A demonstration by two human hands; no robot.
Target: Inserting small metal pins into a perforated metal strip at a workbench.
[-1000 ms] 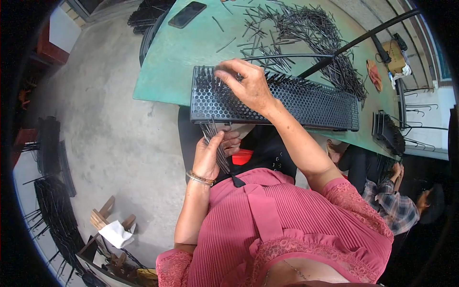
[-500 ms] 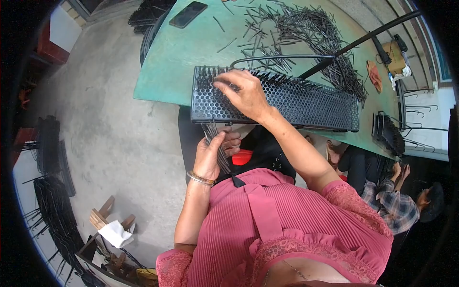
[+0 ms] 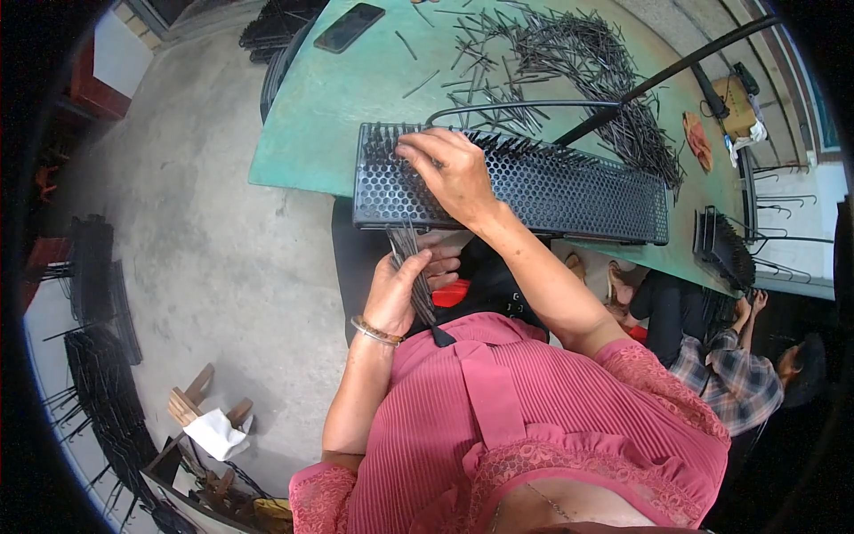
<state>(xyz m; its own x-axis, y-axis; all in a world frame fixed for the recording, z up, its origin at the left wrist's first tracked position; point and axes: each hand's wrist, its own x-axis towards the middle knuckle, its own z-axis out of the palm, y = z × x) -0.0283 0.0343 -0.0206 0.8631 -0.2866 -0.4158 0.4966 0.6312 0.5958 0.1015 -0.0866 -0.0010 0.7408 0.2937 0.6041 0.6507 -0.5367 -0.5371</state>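
Note:
A long black perforated metal rack, full of round holes, lies across the front edge of the green table. Short dark sticks stand up in its far rows. Over its left part, my right hand is closed in a pinch among the upright sticks; whatever is between its fingertips is hidden. Below the rack's near edge, my left hand grips a bundle of thin dark sticks, their upper ends fanned out toward the rack.
A heap of loose dark sticks spreads over the green table, with a phone at its far left. A black bar slants above the table. Another person sits at the right, near a second rack.
My left hand has shifted slightly right, and the sticks in it fan out more. My right hand stays over nearly the same spot, its fingers slightly moved.

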